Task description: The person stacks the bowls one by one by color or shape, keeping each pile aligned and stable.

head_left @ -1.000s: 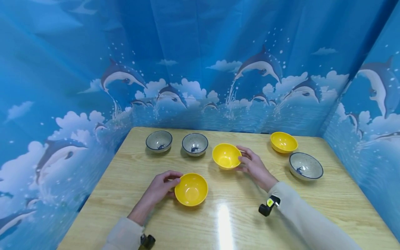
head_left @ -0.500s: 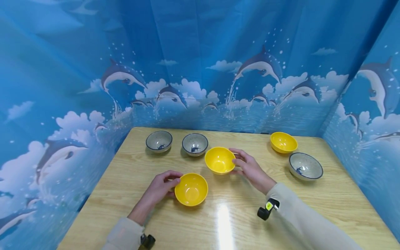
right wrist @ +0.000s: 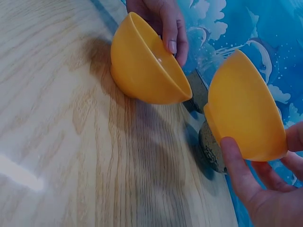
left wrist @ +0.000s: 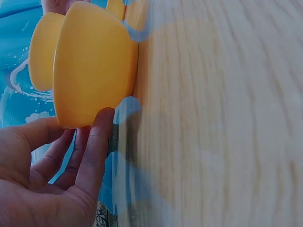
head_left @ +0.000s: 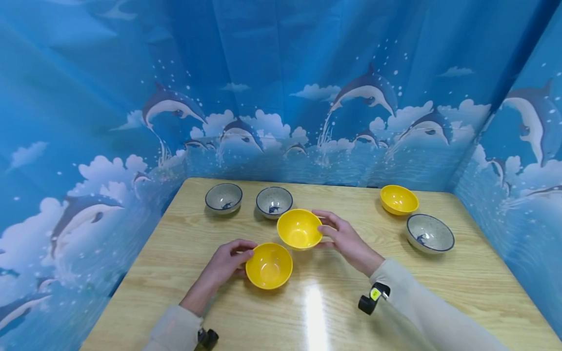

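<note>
My left hand [head_left: 230,261] grips the left side of a yellow bowl [head_left: 269,266], thumb at the rim and fingers against the outer wall. That bowl stands upright on the table in the left wrist view. Beyond it, my right hand [head_left: 347,241] holds a second yellow bowl [head_left: 300,229] by its right side, thumb on the rim and fingertips near the base. In the right wrist view this second bowl [right wrist: 246,111] is raised above the tabletop. From the head camera its near edge comes right up to the far rim of the left hand's bowl.
Two grey speckled bowls with dark rims, one at far left [head_left: 224,199] and one beside it [head_left: 274,203], stand along the back of the wooden table [head_left: 175,282]. At right are a third yellow bowl [head_left: 398,200] and another grey bowl [head_left: 429,233]. A dolphin-print curtain [head_left: 281,97] surrounds the table.
My right hand has carried its yellow bowl leftward and nearer to me, up to the other yellow bowl. The left hand and its bowl have stayed in place.
</note>
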Tool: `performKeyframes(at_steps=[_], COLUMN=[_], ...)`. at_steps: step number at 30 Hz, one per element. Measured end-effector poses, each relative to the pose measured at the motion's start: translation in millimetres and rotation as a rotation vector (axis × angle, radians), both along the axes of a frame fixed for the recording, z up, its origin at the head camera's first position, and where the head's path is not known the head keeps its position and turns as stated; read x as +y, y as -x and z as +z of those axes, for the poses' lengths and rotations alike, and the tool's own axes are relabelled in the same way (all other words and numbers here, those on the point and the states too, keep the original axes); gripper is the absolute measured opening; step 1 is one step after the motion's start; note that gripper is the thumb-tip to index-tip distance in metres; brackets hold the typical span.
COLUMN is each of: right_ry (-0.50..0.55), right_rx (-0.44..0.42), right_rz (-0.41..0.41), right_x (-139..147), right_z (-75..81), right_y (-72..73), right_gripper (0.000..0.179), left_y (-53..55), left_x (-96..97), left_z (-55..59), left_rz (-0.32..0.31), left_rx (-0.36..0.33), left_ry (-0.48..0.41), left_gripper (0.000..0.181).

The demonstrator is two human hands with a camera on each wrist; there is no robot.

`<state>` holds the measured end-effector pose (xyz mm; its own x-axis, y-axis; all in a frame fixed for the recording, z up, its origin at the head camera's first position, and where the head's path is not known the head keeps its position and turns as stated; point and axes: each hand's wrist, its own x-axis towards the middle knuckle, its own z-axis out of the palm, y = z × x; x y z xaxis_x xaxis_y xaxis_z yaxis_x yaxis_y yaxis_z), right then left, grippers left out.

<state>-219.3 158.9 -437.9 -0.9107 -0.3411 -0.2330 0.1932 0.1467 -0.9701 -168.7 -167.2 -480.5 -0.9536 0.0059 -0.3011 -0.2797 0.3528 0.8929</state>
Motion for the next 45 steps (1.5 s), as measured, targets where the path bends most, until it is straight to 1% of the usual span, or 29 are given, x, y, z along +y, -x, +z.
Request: performKeyframes(at_steps=[8, 21, 25, 32, 45], right_ry=[0.012, 0.038, 0.044, 0.032, 0.025], right_rx=[0.021, 0.017, 0.014, 0.005, 0.003], right_rz=[0.049, 0.08, 0.075, 0.088, 0.109], right_x=[-5.9, -22.5, -26.5, -31.5, -37.3], right_z=[4.0, 5.7, 3.9, -1.8, -7.8], right_y=[-6.1, -20.3, -22.4, -24.0, -27.7], right_gripper=[0.053, 0.052, 0.051, 0.051, 0.049], left_y=[-0.3, -0.9, -0.8, -0.8, 0.1], left_x=[-0.6, -1.0, -0.9, -0.5, 0.4], left_z=[0.2, 1.6, 1.7, 1.9, 3.6], left_rz=[-0.005, -0.005, -0.003, 0.001, 0.001], left_rx=[0.005, -0.003, -0.005, -0.004, -0.002], left_ry=[-0.023, -0.014, -0.017, -0.024, 0.009], left_gripper=[0.026, 0.026, 0.026, 0.025, 0.026])
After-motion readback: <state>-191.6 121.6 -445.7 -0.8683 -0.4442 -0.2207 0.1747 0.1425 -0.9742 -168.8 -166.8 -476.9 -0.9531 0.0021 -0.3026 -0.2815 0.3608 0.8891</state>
